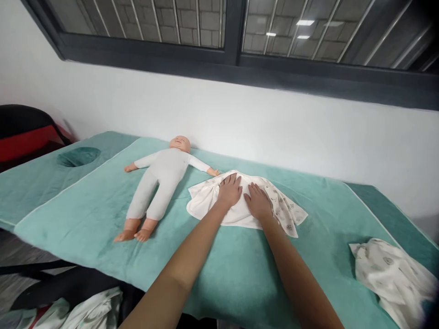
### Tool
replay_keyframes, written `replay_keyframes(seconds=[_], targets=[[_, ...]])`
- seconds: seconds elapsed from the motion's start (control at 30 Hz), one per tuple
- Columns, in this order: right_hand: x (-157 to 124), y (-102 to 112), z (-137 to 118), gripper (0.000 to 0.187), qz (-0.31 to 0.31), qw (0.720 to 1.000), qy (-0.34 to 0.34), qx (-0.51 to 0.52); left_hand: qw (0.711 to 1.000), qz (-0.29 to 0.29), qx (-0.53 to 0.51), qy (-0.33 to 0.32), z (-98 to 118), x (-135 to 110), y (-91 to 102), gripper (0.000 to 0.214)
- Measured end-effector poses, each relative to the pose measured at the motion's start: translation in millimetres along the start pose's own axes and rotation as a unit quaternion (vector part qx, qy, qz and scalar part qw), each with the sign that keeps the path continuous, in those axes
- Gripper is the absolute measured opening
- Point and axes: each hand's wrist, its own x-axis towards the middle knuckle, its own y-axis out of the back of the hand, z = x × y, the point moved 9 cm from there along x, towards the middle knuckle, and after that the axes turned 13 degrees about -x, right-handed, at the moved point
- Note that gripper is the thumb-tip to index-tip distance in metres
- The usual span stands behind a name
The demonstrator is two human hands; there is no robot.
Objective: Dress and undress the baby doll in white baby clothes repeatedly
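Note:
A small white baby garment with a printed pattern [202, 206] lies spread on the green-covered bed [219, 269]. My left hand [230, 189] rests flat on its upper middle, fingers stretched out. Beside it, my right hand [259, 201] presses flat on the garment too, fingers extended; neither hand grips the cloth. To the left a baby doll [168, 167] in a white body suit lies on its back, arms spread. The doll's hand nearest me on the right lies close to the garment's upper left edge.
Another crumpled printed white cloth [391, 269] lies at the bed's right front. Below the left front edge, more clothes [92, 310] lie on something black. A face hole [78, 156] opens at the bed's left end. A white wall [308, 132] and barred window stand behind.

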Motion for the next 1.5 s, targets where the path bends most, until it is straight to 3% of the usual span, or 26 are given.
replay_keyframes(seconds=[0.13,0.3,0.43,0.53,0.63,1.5], targets=[[-1,-2,11,0.068,-0.003,0.998,-0.059,0.017,0.999,0.032,0.007,-0.003,7,-7,10.0,0.055],[3,-13,16,0.075,-0.046,0.995,-0.089,0.023,0.998,-0.037,0.004,0.042,-4,-7,-6.4,0.052],[0,-7,10,0.066,-0.015,0.997,-0.071,0.006,0.996,-0.071,-0.003,0.059,-12,-1,-16.3,0.054],[-3,2,-6,0.053,0.034,0.999,-0.005,-0.012,0.994,-0.084,-0.010,0.061,-14,0,-18.5,0.056],[-4,2,-18,0.046,0.044,0.998,0.046,-0.017,0.995,-0.076,-0.013,0.057,-11,-4,-16.0,0.057],[-7,6,-10,0.046,0.025,0.999,0.026,0.018,0.994,-0.069,-0.042,0.068,-14,-16,-11.7,0.058]])
